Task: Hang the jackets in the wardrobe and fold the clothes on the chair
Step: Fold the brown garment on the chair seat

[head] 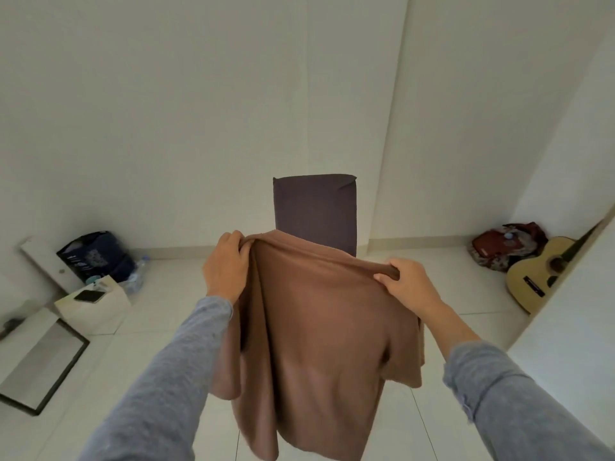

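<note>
You've got the brown top (pixel 319 327) held up in front of you w/ both hands, over the tiled floor (pixel 159 331). Your L hand (pixel 226 264) grips one end of its upper edge, fingers curled over the bunched fabric. Your R hand (pixel 407 284) pinches the other end, thumb on the near side & fingers wrapped round the rolled edge. That edge runs btw the two hands, higher on the L side. The rest of the garment hangs free below, w/ a short sleeve flopping out on each side & the hem down near the bottom of the view, touching nothing you can see. Both your arms are in grey sleeves, the R one pushed up past the wrist. Straight behind the top stands the chair (pixel 314 211), backrest in a dark cover. Its seat is hidden by the fabric, so can't tell what's on it. Far L by the wall: a dark blue bag (pixel 96 257), a clear water bottle (pixel 136 276) just beside it, a white box (pixel 100 311) w/ a phone (pixel 89 296) lying on top, & a black-framed panel (pixel 40 361) flat on the floor nearer you. Far R: a red bag (pixel 496 246) in the corner & an acoustic guitar (pixel 535 277) just beside it, partly cut off by a white panel (pixel 572 314) along the R side.
</note>
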Tool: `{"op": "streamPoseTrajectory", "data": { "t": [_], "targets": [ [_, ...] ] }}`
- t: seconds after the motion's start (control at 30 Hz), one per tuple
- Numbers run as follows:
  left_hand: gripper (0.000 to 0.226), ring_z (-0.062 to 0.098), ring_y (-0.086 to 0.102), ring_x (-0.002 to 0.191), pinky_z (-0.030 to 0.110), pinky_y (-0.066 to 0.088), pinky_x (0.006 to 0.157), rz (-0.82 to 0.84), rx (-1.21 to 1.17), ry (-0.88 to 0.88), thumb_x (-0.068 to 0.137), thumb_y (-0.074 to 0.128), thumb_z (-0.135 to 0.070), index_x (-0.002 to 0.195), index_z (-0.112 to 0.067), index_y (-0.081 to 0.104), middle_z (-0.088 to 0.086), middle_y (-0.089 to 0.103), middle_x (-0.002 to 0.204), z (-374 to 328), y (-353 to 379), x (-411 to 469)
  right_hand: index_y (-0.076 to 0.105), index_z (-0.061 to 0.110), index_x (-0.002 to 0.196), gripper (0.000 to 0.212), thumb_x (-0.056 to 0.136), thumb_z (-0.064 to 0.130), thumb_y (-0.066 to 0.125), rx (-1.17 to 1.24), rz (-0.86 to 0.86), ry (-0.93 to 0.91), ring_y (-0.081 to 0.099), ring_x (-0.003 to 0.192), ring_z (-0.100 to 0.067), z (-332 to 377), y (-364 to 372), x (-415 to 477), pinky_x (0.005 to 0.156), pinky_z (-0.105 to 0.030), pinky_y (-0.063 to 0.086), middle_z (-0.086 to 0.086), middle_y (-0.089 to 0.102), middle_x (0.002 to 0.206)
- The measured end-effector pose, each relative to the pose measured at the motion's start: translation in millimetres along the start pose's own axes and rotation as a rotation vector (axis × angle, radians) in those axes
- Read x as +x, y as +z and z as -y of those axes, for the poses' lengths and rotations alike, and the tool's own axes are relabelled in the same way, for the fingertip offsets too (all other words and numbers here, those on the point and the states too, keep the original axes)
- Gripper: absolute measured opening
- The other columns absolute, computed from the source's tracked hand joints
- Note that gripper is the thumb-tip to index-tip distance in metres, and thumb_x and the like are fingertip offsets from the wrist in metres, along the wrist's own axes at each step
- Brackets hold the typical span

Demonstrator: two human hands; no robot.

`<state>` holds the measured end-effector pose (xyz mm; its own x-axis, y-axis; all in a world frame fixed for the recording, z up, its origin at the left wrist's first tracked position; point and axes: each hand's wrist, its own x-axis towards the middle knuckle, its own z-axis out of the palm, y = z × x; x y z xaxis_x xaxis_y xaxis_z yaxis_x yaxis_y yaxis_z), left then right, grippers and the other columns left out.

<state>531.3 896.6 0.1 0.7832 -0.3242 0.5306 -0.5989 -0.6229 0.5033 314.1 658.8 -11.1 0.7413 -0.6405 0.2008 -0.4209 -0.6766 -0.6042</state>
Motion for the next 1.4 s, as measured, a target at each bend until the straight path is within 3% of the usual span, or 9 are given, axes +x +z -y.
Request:
{"op": "streamPoseTrajectory", "data": {
  "t": [0.1, 0.17, 0.33, 0.5, 0.7, 0.83, 0.93, 1.13, 1.4],
  "targets": [
    [0.019, 0.032, 0.056, 0.08, 0.039, 0.042, 0.063, 0.09, 0.051, 0.094, 0.095, 0.052, -0.023, 0.088, -0.006, 0.056, 0.011, 0.054, 0.092, 15, 16, -10, 0.067, 0.004, 0.081, 0.011, 0.084, 0.015, 0.067, -0.017, -0.118, 0.111, 0.055, 0.079, -0.025, -30, 10, -4, 0.065, -0.026, 0.031, -0.012, 0.062, 0.084],
    [0.017, 0.034, 0.056, 0.08, 0.042, 0.045, 0.065, 0.155, 0.053, 0.112, 0.093, 0.055, -0.019, 0.086, -0.004, 0.057, 0.013, 0.052, 0.092, 23, 28, -14, 0.069, 0.002, 0.087, 0.009, 0.085, 0.008, 0.063, -0.028, -0.194, 0.178, 0.056, 0.085, -0.03, -42, 17, -8, 0.07, -0.026, 0.033, -0.017, 0.062, 0.09],
    [0.015, 0.029, 0.052, 0.074, 0.041, 0.047, 0.068, 0.25, 0.021, 0.063, 0.093, 0.054, -0.012, 0.089, 0.001, 0.061, 0.011, 0.045, 0.094, 38, 55, -20, 0.069, -0.001, 0.098, 0.025, 0.085, -0.008, 0.048, 0.056, -0.324, 0.317, 0.056, 0.093, -0.036, -52, 39, 3, 0.076, -0.027, 0.036, -0.022, 0.06, 0.101],
    [0.013, 0.024, 0.048, 0.074, 0.033, 0.041, 0.073, 0.287, -0.014, -0.009, 0.093, 0.051, -0.004, 0.086, 0.004, 0.06, 0.007, 0.041, 0.09, 59, 80, -18, 0.064, -0.001, 0.105, 0.027, 0.09, -0.007, 0.043, 0.114, -0.408, 0.362, 0.057, 0.099, -0.034, -61, 55, 30, 0.083, -0.034, 0.043, -0.021, 0.063, 0.105],
    [0.016, 0.024, 0.049, 0.082, 0.028, 0.032, 0.072, 0.331, -0.109, -0.173, 0.098, 0.038, -0.009, 0.093, -0.006, 0.053, 0.006, 0.051, 0.088, 68, 126, -3, 0.058, -0.001, 0.104, 0.023, 0.093, -0.005, 0.038, 0.164, -0.442, 0.421, 0.056, 0.096, -0.035, -76, 80, 72, 0.078, -0.033, 0.041, -0.021, 0.06, 0.103],
    [0.019, 0.02, 0.048, 0.08, 0.032, 0.036, 0.07, 0.374, -0.018, -0.207, 0.101, 0.034, -0.025, 0.095, -0.015, 0.049, -0.001, 0.052, 0.09, 80, 169, 20, 0.053, 0.008, 0.105, 0.021, 0.095, 0.002, 0.036, 0.051, -0.419, 0.472, 0.057, 0.093, -0.036, -98, 102, 116, 0.083, -0.045, 0.045, -0.014, 0.061, 0.102],
    [0.024, 0.022, 0.053, 0.08, 0.033, 0.04, 0.067, 0.365, 0.105, -0.173, 0.1, 0.037, -0.034, 0.094, -0.018, 0.053, -0.001, 0.054, 0.091, 94, 214, 55, 0.054, 0.009, 0.102, 0.016, 0.098, 0.01, 0.039, -0.095, -0.401, 0.463, 0.058, 0.087, -0.036, -127, 123, 167, 0.08, -0.041, 0.039, -0.014, 0.064, 0.095],
    [0.023, 0.037, 0.057, 0.075, 0.04, 0.043, 0.069, 0.332, 0.239, -0.2, 0.099, 0.044, -0.021, 0.102, -0.007, 0.063, 0.013, 0.058, 0.094, 114, 322, 131, 0.059, 0.007, 0.097, 0.02, 0.098, 0.018, 0.043, -0.276, -0.266, 0.472, 0.057, 0.085, -0.034, -188, 183, 279, 0.074, -0.036, 0.031, -0.015, 0.065, 0.089],
    [0.028, 0.033, 0.055, 0.085, 0.04, 0.032, 0.079, 0.434, 0.406, -0.366, 0.099, 0.039, -0.017, 0.103, -0.009, 0.065, 0.011, 0.056, 0.093, 170, 476, 168, 0.061, 0.008, 0.09, 0.027, 0.098, 0.024, 0.042, -0.319, -0.108, 0.547, 0.054, 0.08, -0.03, -276, 290, 382, 0.072, -0.034, 0.027, -0.011, 0.065, 0.084]
  ]
}}
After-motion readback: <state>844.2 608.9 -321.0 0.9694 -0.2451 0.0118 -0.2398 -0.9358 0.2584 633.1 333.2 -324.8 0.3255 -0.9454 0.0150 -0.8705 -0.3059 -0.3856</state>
